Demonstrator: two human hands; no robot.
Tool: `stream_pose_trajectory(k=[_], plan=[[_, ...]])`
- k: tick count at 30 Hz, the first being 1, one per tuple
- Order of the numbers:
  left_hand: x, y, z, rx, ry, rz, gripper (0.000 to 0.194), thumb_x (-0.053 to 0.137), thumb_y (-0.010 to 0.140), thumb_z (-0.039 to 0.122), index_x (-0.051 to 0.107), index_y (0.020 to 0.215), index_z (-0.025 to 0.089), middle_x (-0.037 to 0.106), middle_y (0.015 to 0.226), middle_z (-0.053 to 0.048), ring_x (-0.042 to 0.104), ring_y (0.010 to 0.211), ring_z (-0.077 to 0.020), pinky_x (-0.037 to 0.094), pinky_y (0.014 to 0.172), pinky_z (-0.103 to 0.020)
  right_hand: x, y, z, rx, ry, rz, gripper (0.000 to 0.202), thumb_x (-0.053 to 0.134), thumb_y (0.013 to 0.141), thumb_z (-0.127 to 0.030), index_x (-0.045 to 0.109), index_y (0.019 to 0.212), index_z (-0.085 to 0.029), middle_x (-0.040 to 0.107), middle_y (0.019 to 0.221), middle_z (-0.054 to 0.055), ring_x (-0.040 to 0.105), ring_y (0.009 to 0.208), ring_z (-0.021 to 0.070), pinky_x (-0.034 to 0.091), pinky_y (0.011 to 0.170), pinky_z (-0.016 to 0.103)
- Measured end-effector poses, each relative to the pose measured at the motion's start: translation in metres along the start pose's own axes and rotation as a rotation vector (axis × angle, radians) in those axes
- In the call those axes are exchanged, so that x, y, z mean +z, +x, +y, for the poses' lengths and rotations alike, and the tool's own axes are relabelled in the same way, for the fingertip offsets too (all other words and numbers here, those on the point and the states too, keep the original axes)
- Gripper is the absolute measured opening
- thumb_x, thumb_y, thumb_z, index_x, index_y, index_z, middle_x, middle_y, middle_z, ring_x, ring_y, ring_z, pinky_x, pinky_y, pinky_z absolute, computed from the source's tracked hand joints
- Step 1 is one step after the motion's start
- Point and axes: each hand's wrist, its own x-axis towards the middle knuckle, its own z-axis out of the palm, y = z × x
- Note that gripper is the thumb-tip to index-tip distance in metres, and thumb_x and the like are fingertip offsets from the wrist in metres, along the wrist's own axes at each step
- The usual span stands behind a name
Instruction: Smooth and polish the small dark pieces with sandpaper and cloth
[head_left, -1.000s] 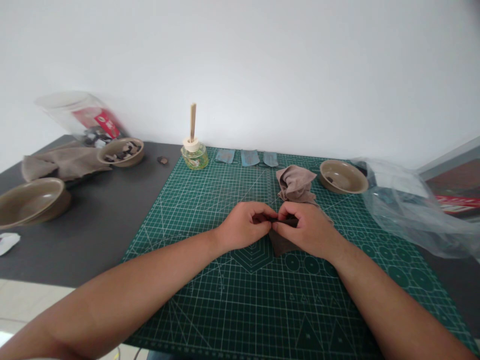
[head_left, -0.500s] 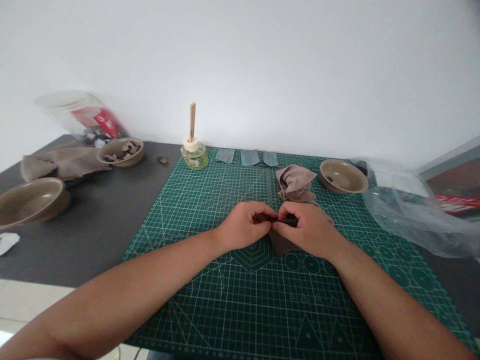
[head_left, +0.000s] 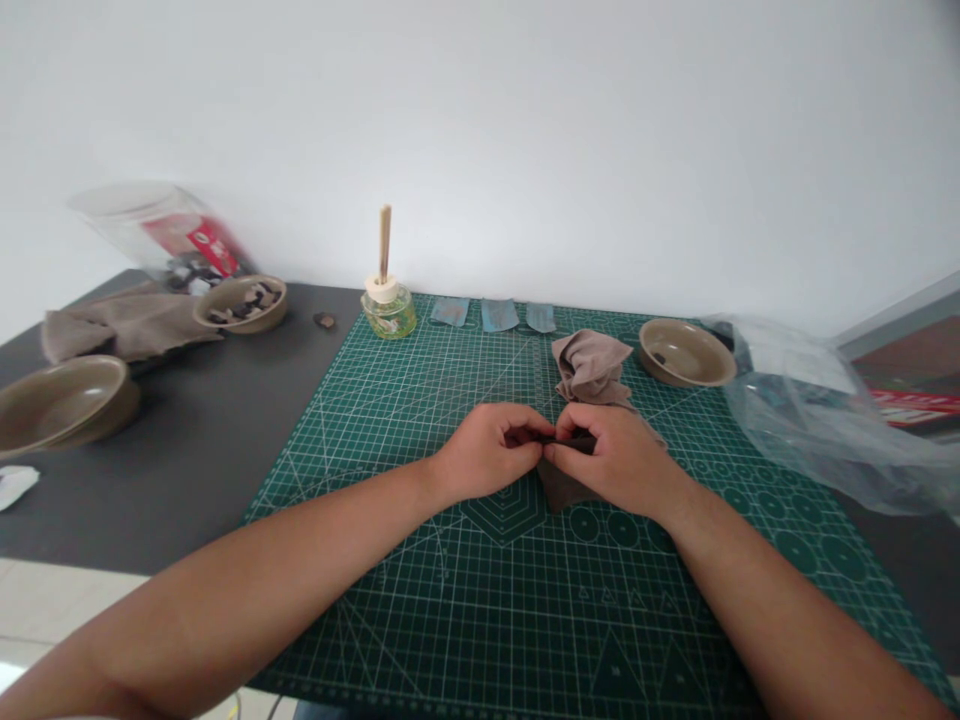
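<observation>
Over the middle of the green cutting mat [head_left: 420,620], my left hand [head_left: 487,452] and my right hand [head_left: 626,455] meet, their fingertips pinching the brown cloth [head_left: 568,490]. One dark corner of it hangs below the fingers. Behind my right hand lies a bunched, lighter brown part [head_left: 591,365], which seems to belong to the same cloth; the hands cover the join. Whether something small sits between the fingertips is hidden. Both hands are closed, thumbs against forefingers.
A reed diffuser [head_left: 388,310] stands at the mat's back left, beside blue-grey patches [head_left: 499,315]. A tan bowl [head_left: 686,352] and a clear plastic bag [head_left: 817,430] sit right. Leftward are a bowl of dark scraps [head_left: 244,322], another bowl [head_left: 67,400] and folded cloth [head_left: 142,325].
</observation>
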Motion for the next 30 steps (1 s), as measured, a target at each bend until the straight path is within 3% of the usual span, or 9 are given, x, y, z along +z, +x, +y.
stream_pose_trajectory(k=[30], plan=[[0.0007, -0.0008, -0.0011, -0.003, 0.0, 0.0, 0.023, 0.053, 0.068, 0.005, 0.068, 0.085, 0.011, 0.067, 0.074, -0.002, 0.06, 0.065, -0.0103, 0.047, 0.057, -0.019, 0.0001, 0.0, 0.0009, 0.002, 0.007, -0.013, 0.011, 0.059, 0.073, -0.025, 0.058, 0.064, -0.018, 0.058, 0.06, -0.002, 0.05, 0.055, 0.0111, 0.032, 0.052, 0.024]])
